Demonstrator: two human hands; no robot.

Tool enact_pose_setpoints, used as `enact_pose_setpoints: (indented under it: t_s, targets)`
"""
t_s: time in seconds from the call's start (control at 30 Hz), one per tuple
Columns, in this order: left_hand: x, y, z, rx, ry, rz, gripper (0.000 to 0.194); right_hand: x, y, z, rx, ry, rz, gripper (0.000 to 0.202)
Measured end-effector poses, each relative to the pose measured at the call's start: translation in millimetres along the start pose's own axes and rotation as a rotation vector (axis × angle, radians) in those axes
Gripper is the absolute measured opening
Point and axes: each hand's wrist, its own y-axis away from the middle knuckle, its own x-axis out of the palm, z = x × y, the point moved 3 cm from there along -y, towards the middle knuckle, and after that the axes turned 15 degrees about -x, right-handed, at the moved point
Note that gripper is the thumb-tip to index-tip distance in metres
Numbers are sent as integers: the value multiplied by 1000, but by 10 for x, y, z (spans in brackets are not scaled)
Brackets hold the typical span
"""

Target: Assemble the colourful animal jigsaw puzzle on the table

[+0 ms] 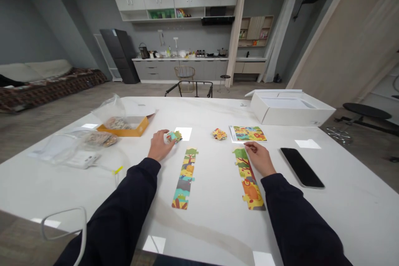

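My left hand [160, 146] curls its thumb and fingers around a small pile of puzzle pieces [174, 136] on the table. Below that pile lies a joined strip of puzzle pieces [184, 179] with a tree, a grey animal and a frog. My right hand [260, 158] has its fingers closed together at the upper right edge of a second joined strip [249, 181], which shows a tree and a lion. Whether anything sits between those fingertips is hidden. Another heap of loose pieces [220, 134] lies between the hands, beside a picture card [249, 133].
A black phone [302, 167] lies to the right of my right hand. An open white box [291, 108] stands behind it. At left are a yellow box [132, 128], plastic bags of pieces [99, 138], a white adapter [82, 159] and a white cable [84, 232].
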Motion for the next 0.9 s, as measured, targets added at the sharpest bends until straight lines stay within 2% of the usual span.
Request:
enact_pose_setpoints:
  t_s: [0.13, 0.27, 0.4, 0.53, 0.7, 0.9]
  targets:
    - [82, -34, -178, 46, -55, -7, 35, 5, 2, -58, 9, -12, -4, 34]
    - [151, -68, -147, 22, -14, -34, 32, 3, -5, -92, 4, -9, 9, 35]
    - [207, -75, -89, -53, 91, 26, 32, 2, -4, -108, 2, -2, 13, 36]
    - [177, -54, -107, -102, 123, 51, 39, 1, -5, -113, 10, -1, 18, 36]
    - [117, 13, -234, -101, 5, -36, 49, 5, -7, -116, 1, 14, 27, 36]
    - [165, 12, -258, -93, 14, -40, 41, 0, -3, -81, -14, 20, 24, 36]
